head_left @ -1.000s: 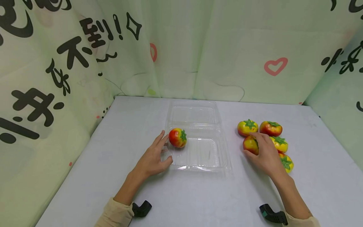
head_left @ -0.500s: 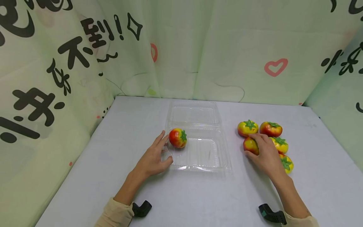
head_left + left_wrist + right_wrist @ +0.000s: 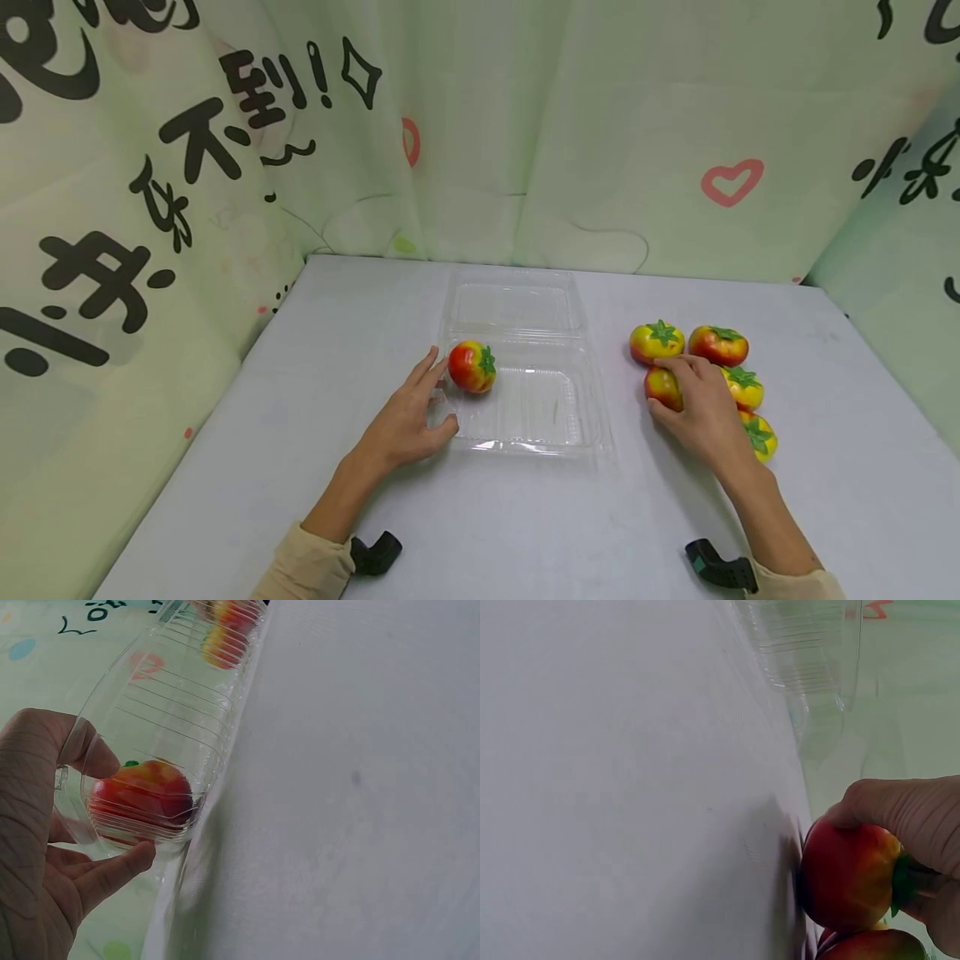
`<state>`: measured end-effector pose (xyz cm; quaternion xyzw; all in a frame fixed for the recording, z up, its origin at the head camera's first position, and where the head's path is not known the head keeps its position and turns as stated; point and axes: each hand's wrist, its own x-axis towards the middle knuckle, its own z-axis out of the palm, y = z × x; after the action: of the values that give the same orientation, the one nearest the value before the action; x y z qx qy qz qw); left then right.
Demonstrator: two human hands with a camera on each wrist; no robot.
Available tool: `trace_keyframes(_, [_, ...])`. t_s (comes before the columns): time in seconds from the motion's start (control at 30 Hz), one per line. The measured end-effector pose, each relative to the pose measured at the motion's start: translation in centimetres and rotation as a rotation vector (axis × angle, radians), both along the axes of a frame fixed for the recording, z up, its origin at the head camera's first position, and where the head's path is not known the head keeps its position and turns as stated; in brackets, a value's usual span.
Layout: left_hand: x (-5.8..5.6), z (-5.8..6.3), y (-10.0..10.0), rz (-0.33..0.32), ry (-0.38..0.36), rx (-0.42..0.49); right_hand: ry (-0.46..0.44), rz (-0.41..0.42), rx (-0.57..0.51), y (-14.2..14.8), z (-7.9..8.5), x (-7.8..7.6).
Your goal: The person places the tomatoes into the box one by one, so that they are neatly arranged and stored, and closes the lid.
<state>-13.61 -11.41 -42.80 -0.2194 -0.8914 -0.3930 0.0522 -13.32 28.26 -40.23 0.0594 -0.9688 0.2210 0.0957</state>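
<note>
Gripping a red-and-yellow fruit (image 3: 847,877) between the thumb and curled fingers of the right hand (image 3: 705,417), at the near left of a cluster on the right part of the white table (image 3: 562,533). Pressing the thumb to the red side of that fruit, with the green calyx turned toward the palm in the right wrist view. Finding contact between the fruit and the table hard to tell.

Counting four more in the cluster: a second fruit (image 3: 657,342) just behind the gripped one, a third fruit (image 3: 718,345) behind and to the right, a fourth fruit (image 3: 742,388) and a fifth fruit (image 3: 760,437) at the right, both partly hidden by the right hand.

Spreading the left hand (image 3: 405,425) wide about the near left corner of a clear plastic container (image 3: 536,404), with the thumb well apart from the fingers. Finding the exact points of touch unclear through the plastic.

Observing the container unfolded, with its lid (image 3: 513,306) lying back behind the base. Recording a sixth fruit (image 3: 471,367) inside the base at the left, near the left fingertips, tilted with its calyx facing right.

Wearing beige sleeves (image 3: 303,562) and a black wrist device (image 3: 377,553) on each arm. Facing a pale green curtain (image 3: 480,167) beyond the table.
</note>
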Motion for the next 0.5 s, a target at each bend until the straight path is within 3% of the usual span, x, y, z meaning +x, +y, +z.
trace_keyframes(0.5, [0.1,0.11,0.02,0.004,-0.026,0.001,0.042,0.006,-0.029,-0.24,-0.24,-0.13])
